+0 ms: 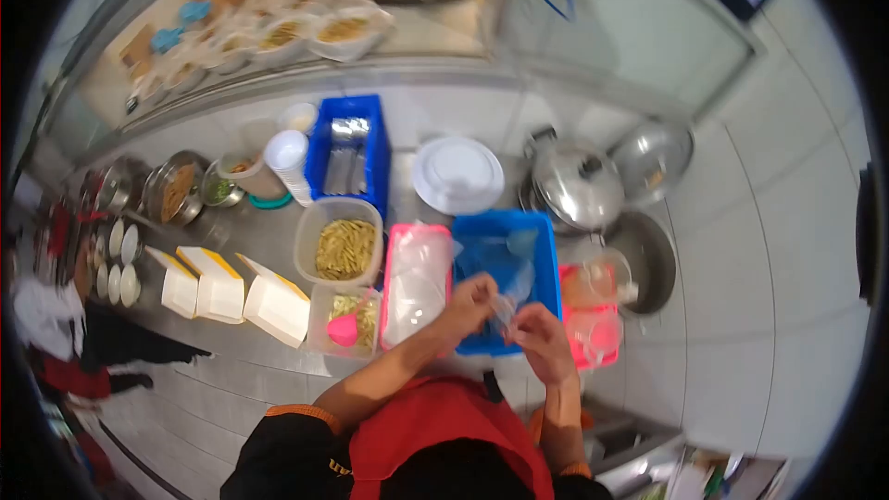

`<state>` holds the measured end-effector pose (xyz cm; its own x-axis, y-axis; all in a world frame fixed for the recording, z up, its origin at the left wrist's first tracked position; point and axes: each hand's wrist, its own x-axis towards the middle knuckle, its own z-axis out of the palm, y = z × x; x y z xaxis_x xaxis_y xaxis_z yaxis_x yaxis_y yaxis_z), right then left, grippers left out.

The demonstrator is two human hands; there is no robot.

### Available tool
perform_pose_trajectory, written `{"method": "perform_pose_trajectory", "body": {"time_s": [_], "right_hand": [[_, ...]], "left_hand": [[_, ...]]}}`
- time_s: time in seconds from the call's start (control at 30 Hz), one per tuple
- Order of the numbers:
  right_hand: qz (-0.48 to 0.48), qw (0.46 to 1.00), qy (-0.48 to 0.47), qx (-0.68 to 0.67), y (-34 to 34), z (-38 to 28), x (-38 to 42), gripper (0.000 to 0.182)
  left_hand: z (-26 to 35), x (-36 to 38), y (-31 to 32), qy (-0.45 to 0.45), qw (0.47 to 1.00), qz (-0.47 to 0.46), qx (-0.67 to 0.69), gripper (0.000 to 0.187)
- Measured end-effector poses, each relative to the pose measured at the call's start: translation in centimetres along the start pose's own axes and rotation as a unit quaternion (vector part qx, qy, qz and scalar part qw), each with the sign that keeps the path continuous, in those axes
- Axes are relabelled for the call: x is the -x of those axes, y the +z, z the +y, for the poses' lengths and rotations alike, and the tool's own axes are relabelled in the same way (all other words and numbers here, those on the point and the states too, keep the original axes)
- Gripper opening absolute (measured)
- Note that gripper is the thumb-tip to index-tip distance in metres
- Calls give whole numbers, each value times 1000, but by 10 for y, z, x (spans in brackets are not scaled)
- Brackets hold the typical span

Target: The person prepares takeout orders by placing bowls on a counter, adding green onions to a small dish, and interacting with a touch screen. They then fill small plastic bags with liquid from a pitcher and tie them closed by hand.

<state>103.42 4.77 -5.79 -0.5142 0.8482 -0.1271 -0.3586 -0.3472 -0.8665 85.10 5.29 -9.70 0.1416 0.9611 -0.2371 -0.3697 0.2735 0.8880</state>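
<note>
White boxes (278, 307) stand open left of a plastic tub (305, 243) and a pink tray (390, 270). Over the blue bin (556, 267), the left hand (474, 304) and right hand (543, 338) both grasp a small clear bag (504, 309) between their fingertips. Right of them sits a lidded metal pot (576, 193).

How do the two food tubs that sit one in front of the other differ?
The larger tub is bigger all round than the smaller tub. The smaller tub has a pink scoop in it; the larger tub shows none. The larger tub holds yellowish-brown pieces, while the smaller tub's food looks paler. Both are open, cloudy plastic.
</note>
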Motion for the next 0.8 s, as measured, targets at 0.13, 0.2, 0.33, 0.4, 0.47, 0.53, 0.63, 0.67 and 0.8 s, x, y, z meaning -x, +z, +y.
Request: {"method": "perform_pose_trajectory", "body": {"time_s": [0.13,0.2,0.33,0.4,0.47,0.53,0.63,0.67,0.8], "right_hand": [[145,895,-79,413,29,-1,5,6],[229,817,-153,506,20,18,-1,12],[262,721,-216,604,-5,25,5,19],[266,735,-202,590,-17,29,10,18],[269,751,-189,573,-26,25,16,17],[285,812,-224,458,-42,11,27,11],[465,730,-232,444,-99,-6,50,13],[525,711,-223,411,-118,-3,61,17],[559,642,-138,507,-156,41,97,26]], "left_hand": [[-10,-2,13,201,942,115,-243,22],[-2,7,21,281,884,61,-368,20],[0,2,28,362,790,-91,-487,16],[6,-2,39,333,774,-130,-522,12],[6,-11,47,309,788,-129,-516,13],[5,-20,47,258,800,-111,-530,19],[3,-34,37,211,816,-89,-531,19],[3,-38,34,224,807,-90,-539,20],[14,-51,41,222,834,-48,-503,21]]}}
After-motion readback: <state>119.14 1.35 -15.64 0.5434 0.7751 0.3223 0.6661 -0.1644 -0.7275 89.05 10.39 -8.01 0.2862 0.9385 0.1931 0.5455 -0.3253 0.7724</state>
